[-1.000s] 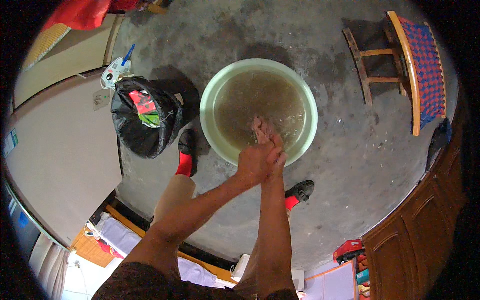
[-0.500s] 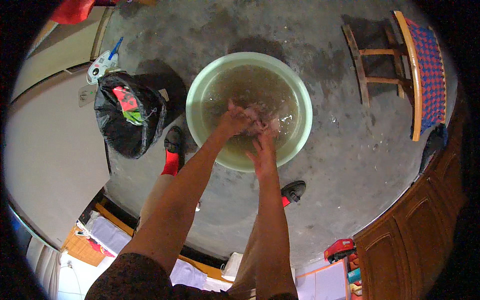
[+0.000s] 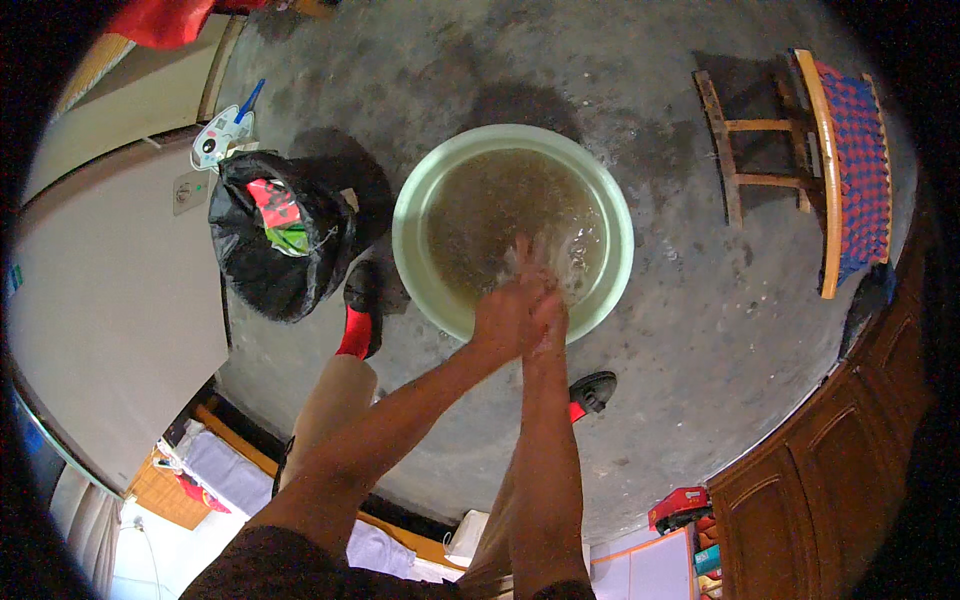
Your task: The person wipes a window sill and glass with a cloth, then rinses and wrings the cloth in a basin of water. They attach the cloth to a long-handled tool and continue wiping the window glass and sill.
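Note:
A pale green round basin (image 3: 412, 235) holds murky brownish water (image 3: 500, 205). My left hand (image 3: 502, 318) and my right hand (image 3: 545, 320) are pressed together over the near part of the basin, the left partly across the right. A few fingers point forward at the water, which is splashed and glinting beside them. Motion smears the fingers, and a pale pinkish patch in front of them is too blurred to tell from skin or a held thing. Both forearms reach in from below.
A black bag (image 3: 270, 285) with red and green wrappers stands left of the basin. My shoes (image 3: 592, 390) flank it on the concrete floor (image 3: 690, 400). A wooden chair (image 3: 830, 180) with a woven red-and-blue part is at the right; brown cabinet doors (image 3: 800, 490) line the lower right.
My hands have drawn back toward the basin's near rim and come together; before, they were apart around something pinkish in the water. The view has shifted slightly.

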A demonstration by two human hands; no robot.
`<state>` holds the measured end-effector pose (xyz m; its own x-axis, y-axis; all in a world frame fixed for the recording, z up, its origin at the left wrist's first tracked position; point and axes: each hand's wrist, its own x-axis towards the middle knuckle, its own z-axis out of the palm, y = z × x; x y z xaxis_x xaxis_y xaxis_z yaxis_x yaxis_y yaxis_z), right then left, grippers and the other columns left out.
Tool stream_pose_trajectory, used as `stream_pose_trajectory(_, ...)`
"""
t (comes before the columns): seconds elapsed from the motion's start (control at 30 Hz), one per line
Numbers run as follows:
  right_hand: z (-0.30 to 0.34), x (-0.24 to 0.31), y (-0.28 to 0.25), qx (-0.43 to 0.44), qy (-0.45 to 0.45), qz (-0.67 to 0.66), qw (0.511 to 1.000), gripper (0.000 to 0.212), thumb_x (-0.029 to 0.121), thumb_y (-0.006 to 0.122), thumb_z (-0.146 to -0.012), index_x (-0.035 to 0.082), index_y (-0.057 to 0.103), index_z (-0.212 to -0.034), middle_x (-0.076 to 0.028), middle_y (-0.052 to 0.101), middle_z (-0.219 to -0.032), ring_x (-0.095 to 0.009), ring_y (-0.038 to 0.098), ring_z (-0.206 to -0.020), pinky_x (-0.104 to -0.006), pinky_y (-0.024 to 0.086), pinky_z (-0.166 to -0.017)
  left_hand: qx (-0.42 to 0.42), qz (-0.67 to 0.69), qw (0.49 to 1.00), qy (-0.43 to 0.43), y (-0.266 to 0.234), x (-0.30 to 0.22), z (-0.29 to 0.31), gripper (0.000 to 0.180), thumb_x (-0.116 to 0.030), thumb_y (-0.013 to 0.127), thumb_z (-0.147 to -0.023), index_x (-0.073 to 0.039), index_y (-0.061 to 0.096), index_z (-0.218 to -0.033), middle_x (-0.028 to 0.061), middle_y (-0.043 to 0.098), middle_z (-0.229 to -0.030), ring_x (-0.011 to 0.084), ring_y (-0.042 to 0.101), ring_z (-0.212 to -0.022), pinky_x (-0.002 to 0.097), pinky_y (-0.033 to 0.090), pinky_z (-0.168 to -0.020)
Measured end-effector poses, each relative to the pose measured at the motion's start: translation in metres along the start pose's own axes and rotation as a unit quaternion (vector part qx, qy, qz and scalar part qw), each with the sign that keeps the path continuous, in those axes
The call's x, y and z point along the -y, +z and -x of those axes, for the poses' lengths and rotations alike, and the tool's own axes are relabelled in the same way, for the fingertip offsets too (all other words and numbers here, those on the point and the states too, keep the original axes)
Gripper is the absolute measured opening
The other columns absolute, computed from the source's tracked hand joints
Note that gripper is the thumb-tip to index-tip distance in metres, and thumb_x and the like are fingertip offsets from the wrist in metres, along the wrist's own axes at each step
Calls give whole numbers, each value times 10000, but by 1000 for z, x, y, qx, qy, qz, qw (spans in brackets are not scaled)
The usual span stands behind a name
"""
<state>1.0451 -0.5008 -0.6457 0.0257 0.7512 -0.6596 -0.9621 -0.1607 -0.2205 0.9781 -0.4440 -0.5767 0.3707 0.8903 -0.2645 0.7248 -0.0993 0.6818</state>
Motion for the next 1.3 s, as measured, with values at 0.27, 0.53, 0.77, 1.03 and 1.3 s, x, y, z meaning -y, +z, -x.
stream_pose_trajectory(0.27,9,17,59,-103,37,-75,991,333,226,462,-986,73,550,-1270,-46,582,-1228,-146,555,-1065,-304,457,-933,98,-1,995,-33,-20,-32,23,293,-337,567,-901,-146,670,-1096,164,686,-796,358,662,-669,467,526,-563)
stream_pose_trajectory(0.53,24,8,53,-190,23,118,974,249,301,531,-973,115,579,-1131,-18,600,-1144,-143,565,-1049,-331,477,-872,27,-31,981,-191,-44,23,-25,321,-376,589,-906,-85,703,-980,161,684,-770,338,668,-689,411,530,-628)
stream_pose_trajectory(0.77,29,38,57,-300,-4,197,933,311,317,543,-972,166,515,-1243,-26,536,-1306,-228,516,-1220,-504,445,-936,-156,205,945,-201,-60,87,4,281,-309,618,-939,-56,703,-1027,150,696,-871,179,647,-761,315,518,-699)
stream_pose_trajectory(1.03,36,39,22,-315,-23,229,921,237,289,589,-941,144,528,-1117,-36,578,-1217,-244,565,-1155,-472,471,-895,147,-273,948,-75,-75,103,0,363,-158,600,-875,-110,584,-1234,166,636,-1111,346,674,-833,466,559,-692)
stream_pose_trajectory(1.3,23,2,23,-223,99,234,941,303,241,640,-902,128,556,-1171,-19,605,-1155,-190,598,-1069,-372,484,-801,22,-153,971,-181,-40,145,-50,283,-236,655,-840,-106,641,-1090,172,669,-1008,403,665,-829,482,542,-769)
